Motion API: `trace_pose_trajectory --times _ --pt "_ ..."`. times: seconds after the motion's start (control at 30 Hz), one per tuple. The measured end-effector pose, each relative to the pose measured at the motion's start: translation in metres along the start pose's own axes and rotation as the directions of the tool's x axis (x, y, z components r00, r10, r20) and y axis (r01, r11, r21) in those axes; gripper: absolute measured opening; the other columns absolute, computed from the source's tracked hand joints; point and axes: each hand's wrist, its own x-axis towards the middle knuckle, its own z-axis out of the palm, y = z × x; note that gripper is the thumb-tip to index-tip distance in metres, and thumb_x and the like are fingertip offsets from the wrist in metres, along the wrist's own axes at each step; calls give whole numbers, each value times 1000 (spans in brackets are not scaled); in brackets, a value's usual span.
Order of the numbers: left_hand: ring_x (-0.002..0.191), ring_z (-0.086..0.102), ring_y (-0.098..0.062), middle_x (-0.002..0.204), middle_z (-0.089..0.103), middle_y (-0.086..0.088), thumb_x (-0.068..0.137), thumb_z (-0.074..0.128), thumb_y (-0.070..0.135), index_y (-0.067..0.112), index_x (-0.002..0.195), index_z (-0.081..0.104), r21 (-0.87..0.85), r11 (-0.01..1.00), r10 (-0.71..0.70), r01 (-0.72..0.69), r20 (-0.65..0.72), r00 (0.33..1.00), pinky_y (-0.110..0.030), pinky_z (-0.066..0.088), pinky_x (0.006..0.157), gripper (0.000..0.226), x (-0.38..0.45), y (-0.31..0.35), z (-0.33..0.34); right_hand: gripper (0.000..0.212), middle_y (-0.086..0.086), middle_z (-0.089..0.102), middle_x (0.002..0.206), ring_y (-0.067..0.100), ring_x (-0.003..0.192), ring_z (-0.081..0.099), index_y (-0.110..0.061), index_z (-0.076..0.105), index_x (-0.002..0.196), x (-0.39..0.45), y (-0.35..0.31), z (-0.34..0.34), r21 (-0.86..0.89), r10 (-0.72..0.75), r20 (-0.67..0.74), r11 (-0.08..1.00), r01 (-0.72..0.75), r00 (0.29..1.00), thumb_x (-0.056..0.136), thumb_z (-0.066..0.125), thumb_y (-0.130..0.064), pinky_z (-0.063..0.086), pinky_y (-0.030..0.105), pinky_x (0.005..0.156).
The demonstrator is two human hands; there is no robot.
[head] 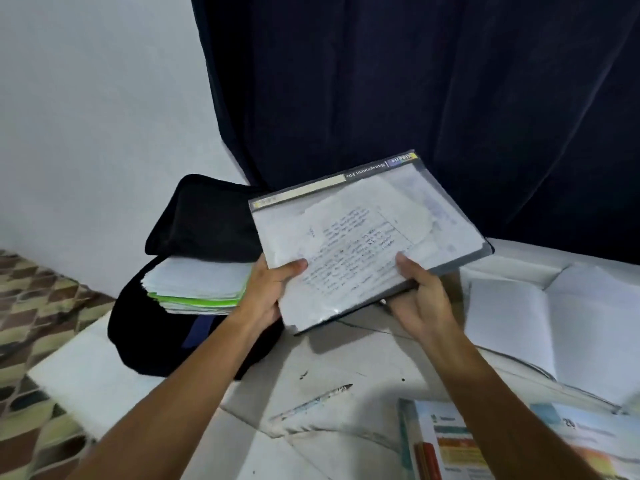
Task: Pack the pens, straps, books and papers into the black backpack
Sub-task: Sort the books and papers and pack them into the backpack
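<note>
Colourful book (450, 445), both hands holding papers folder (367, 237), paper-stuffed backpack (156, 323)

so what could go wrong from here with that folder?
The clear file folder is held only at its near edge by the left hand and right hand; loose sheets could slide out. The paper stack already fills the black backpack mouth, so the folder may snag or crumple it.

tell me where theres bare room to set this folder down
Bare white surface lies between the black backpack, the pen and the open notebook. The near right is crowded with colourful books; the backpack's mouth holds papers.
</note>
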Motion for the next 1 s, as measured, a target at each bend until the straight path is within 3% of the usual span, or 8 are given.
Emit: trace_pose_trajectory --times 0.13,0.27,0.5,0.7,0.8,0.87,0.93,1.0 --pt "94 68 -32 107 71 -16 54 81 3 4 119 61 109 994 5 -10 47 999 -40 59 77 68 14 55 -70 95 21 39 151 45 138 36 -14 33 151 -3 -6 1 202 45 299 973 -110 953 78 50 -73 23 64 113" --pt "95 71 -29 109 72 -13 27 97 20 8 121 61 268 958 -148 105 145 978 -37 60 74 101 37 101 -148 118 20 20 158 43 145 21 -12 19 154 4 20 8 152 179 444 951 -270 878 68 51 -86 14 61 117" --pt "96 70 -31 115 70 -17 22 99 25 6 120 62 547 810 -428 211 307 850 -39 59 80 106 91 152 -242 78 17 67 120 32 107 67 -8 69 119 13 120 64 -201 294 220 947 -252 930 54 94 -42 51 49 93" --pt "101 69 -32 115 70 -16 24 100 29 8 119 64 716 667 -583 206 329 743 -40 58 84 103 111 164 -262 81 26 69 111 38 93 70 3 71 107 -11 178 89 -186 260 78 952 -242 963 30 96 0 60 45 71" --pt "99 70 -24 104 74 -8 44 95 48 14 110 67 872 489 -421 -24 260 869 -35 53 89 79 118 154 -261 93 25 68 114 37 93 70 2 66 115 -27 179 91 -157 203 -27 966 -204 979 26 95 0 60 46 71" --pt "92 68 -20 93 72 0 68 87 37 20 105 65 907 362 -73 -214 257 964 -34 53 84 46 122 143 -264 100 23 70 108 36 88 72 2 65 114 -37 177 91 -146 180 -91 971 -192 979 19 95 -1 60 43 66" --pt "94 64 -22 95 69 0 76 82 29 17 105 66 886 184 263 -426 373 890 -36 52 85 35 124 138 -269 101 23 72 103 35 84 73 3 65 111 -47 177 91 -154 166 -128 971 -185 978 15 95 -2 60 41 63" --pt "109 56 -27 109 68 -5 78 80 29 12 111 67 843 -13 350 -538 508 787 -41 48 90 39 130 135 -275 101 24 71 104 35 84 72 6 62 117 -59 175 94 -154 163 -163 970 -188 973 22 95 -2 60 41 63"
